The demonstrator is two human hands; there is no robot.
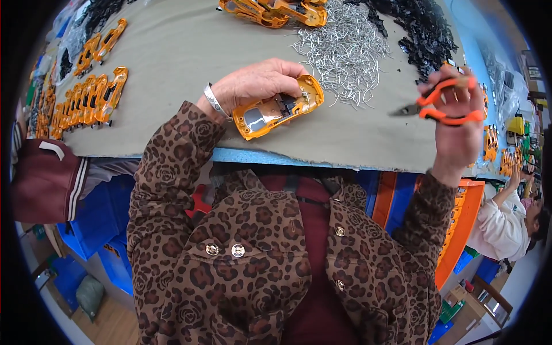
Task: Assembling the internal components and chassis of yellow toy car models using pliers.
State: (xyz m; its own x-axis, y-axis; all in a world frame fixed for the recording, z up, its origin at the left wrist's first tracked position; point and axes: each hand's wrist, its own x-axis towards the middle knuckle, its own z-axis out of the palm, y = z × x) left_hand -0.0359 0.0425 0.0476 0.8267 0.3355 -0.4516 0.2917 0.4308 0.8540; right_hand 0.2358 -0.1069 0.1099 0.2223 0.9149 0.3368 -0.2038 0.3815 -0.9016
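Observation:
My left hand grips an orange plastic housing half over the near part of the table, its hollow inside facing up. Small black parts sit in the shell by my thumb, and a grey window fills its lower left end. On the right, my right hand holds pliers with orange handles, the handles spread apart. Their dark jaws point left, apart from the housing. Between and beyond my hands lies a heap of thin bent metal wires.
Black small parts are piled at the far right. More orange housings lie at the back, and a row of them stands on the left. An orange crate and blue bins are below the table edge. People sit on both sides.

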